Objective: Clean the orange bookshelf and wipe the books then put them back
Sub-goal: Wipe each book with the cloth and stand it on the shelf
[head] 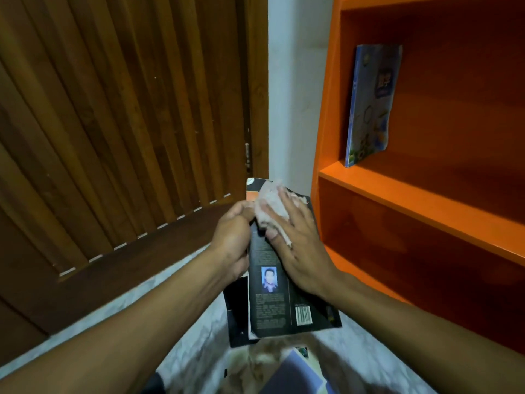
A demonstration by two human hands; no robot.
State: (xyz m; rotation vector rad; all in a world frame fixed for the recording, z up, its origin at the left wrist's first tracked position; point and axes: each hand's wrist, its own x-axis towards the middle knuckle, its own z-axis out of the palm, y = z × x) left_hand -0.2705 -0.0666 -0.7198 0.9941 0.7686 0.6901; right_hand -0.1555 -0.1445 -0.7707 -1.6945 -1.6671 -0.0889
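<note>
A black book [279, 280] is gripped along its left edge by the left hand [231, 240], whose fingers are curled round behind the cover while the thumb lies near the top. A pale cloth [270, 207] is pressed flat against the upper part of the back cover by the right hand [297, 251], its fingers spread and fairly straight over the cloth rather than closed round it. The book is held in the air, unsupported below, just to the left of the orange bookshelf [326, 123] and level with its middle board.

The likeliest mishap is judged to be a slip of the book: it is carried from one edge only, so a hard stroke of the cloth could twist it out of the left hand. The cover's top right corner looks worn or torn, and it could be caught and torn further by the cloth. The cloth itself is only pinned by the palm and could be dropped once the pressure is eased.

On the shelf above, a blue book [369, 106] stands leaning near the left wall of its compartment; it could be toppled when the black one is slid in beside it. More books [295, 371] lie blurred on the pale floor [193, 331] below, where a falling book would land. A brown slatted door [113, 123] stands at the left.
</note>
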